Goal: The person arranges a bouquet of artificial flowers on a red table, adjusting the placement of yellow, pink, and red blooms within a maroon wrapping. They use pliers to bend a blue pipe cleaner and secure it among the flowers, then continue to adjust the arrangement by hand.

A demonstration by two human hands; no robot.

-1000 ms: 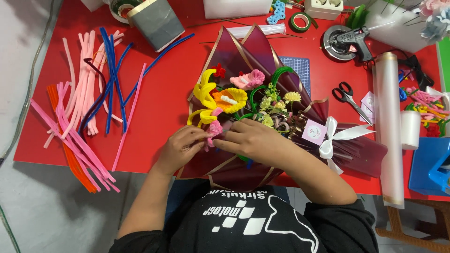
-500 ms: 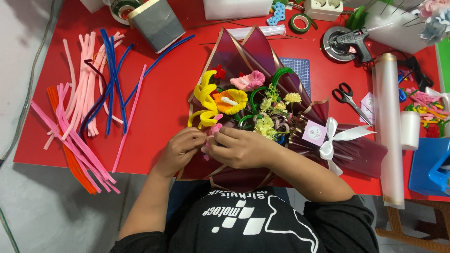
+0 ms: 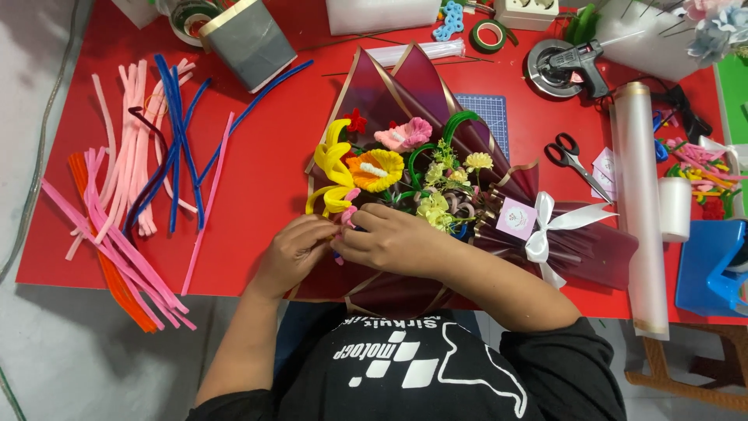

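While both pinch a pink flower, left hand meets right hand

Overhead view of a work area. A rectangular table with a glossy red top fills most of the frame; its near edge runs across the lower part of the view and its left edge slants along the left side. Beyond the left and near edges lies a floor of pale grey, mottled concrete, crossed by a thin dark cable just beside the table's left edge. At the lower right corner, part of a brown wooden frame with rails stands on the floor. Lighting is even and diffuse, with a soft shadow under the table's near edge.
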